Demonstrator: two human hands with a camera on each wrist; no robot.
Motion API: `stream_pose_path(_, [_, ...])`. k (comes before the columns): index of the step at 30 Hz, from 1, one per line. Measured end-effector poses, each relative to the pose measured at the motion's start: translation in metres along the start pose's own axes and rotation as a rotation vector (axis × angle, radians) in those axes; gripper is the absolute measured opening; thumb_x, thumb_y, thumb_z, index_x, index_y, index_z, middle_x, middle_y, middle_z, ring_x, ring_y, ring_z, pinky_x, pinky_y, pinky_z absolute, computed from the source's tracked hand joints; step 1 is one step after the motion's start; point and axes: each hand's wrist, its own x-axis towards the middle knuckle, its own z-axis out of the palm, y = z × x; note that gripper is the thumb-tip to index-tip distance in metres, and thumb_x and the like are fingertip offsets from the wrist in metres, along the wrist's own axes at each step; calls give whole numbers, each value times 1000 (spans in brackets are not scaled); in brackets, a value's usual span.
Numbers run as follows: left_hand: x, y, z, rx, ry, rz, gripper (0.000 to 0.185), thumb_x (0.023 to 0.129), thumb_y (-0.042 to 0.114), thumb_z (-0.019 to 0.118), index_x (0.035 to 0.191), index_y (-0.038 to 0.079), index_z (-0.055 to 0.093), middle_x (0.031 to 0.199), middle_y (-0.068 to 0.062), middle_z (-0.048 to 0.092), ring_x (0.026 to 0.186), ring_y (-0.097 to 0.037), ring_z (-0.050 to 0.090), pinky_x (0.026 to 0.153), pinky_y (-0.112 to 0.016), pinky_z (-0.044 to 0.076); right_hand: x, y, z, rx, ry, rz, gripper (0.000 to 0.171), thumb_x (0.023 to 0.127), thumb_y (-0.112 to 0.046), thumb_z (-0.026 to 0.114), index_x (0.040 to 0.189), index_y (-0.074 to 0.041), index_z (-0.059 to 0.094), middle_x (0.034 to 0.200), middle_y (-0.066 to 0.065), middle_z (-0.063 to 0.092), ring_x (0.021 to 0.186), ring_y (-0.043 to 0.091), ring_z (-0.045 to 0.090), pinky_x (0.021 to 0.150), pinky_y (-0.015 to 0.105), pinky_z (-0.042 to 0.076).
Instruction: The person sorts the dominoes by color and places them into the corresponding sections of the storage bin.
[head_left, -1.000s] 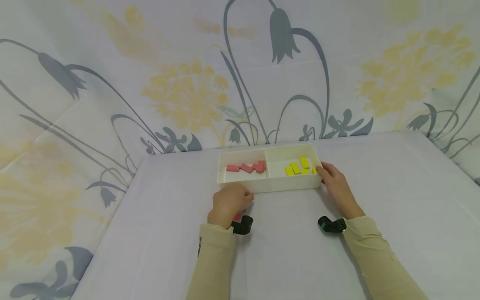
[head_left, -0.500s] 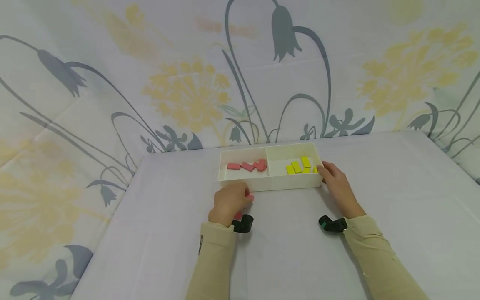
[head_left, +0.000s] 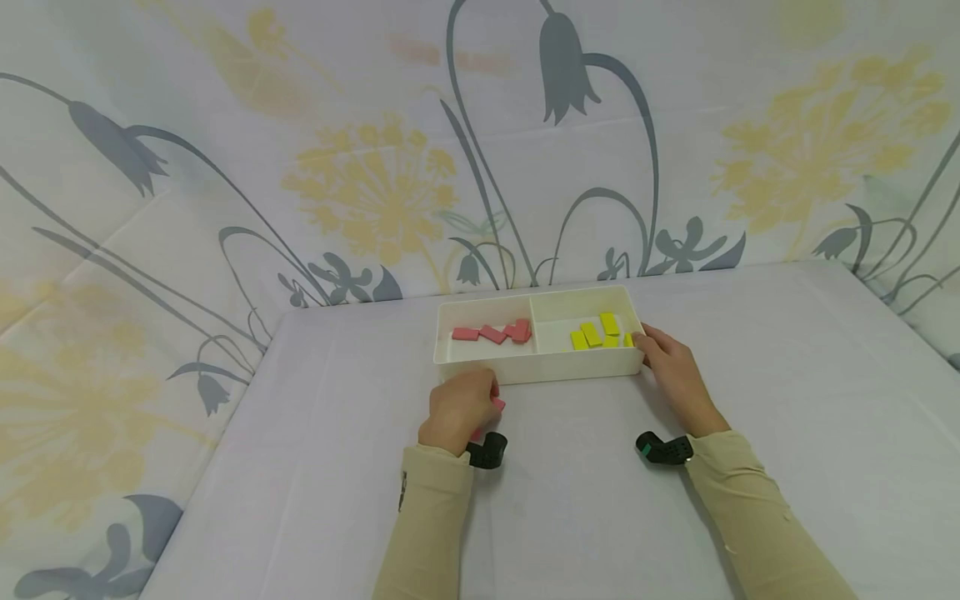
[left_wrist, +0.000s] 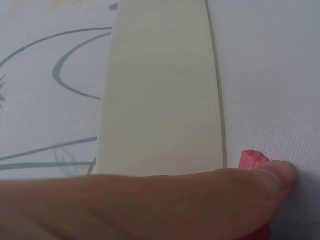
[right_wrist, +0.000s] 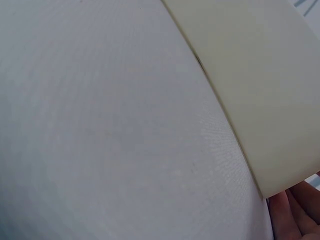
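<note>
A white two-compartment tray [head_left: 573, 367] stands on the table, with several red rectangular blocks [head_left: 492, 334] in its left side and several yellow ones [head_left: 591, 335] in its right. Just in front of the tray's left half, my left hand [head_left: 462, 408] pinches a red block [head_left: 498, 404] between thumb and fingers. The end of that block [left_wrist: 252, 159] pokes out past the fingertip in the left wrist view. Another bit of red [head_left: 476, 435] shows beneath this hand, mostly hidden. My right hand [head_left: 678, 379] grips the tray's right end, thumb at the rim and fingers against the outside [right_wrist: 295, 212].
A white cloth [head_left: 570, 500] covers the table. Behind and to the left hangs a floral-print fabric [head_left: 375, 192], close to the tray's far side. Black wrist cameras [head_left: 487, 451] sit at both cuffs.
The left hand has shifted slightly toward me, away from the tray's front wall, and a red block now shows at its fingertips. The right hand and the tray stay where they were.
</note>
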Motion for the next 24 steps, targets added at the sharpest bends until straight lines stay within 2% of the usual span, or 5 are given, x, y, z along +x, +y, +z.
stream_pose_path(5, [0, 0, 0, -7, 11, 0, 12, 76, 23, 68, 75, 16, 59, 68, 3, 52, 64, -16, 49, 53, -32, 39, 0, 0, -1, -12, 0, 13, 71, 89, -56, 35, 141, -9, 26, 142, 10, 27, 126, 29, 32, 100, 48, 25])
stream_pose_path(13, [2, -3, 0, -58, -41, -48, 20, 74, 32, 69, 71, 16, 57, 67, 2, 53, 62, -16, 49, 52, -30, 38, 1, -3, 1, 0, 3, 45, 67, 90, -52, 35, 140, -8, 27, 142, 10, 28, 127, 27, 30, 101, 46, 25])
stream_pose_path(24, [4, -4, -2, -68, -79, 17, 17, 79, 33, 60, 79, 17, 57, 73, 4, 53, 65, -14, 49, 53, -29, 39, -1, -6, -2, -29, -23, 58, 68, 90, -53, 33, 140, -6, 25, 143, 12, 26, 125, 30, 31, 101, 49, 23])
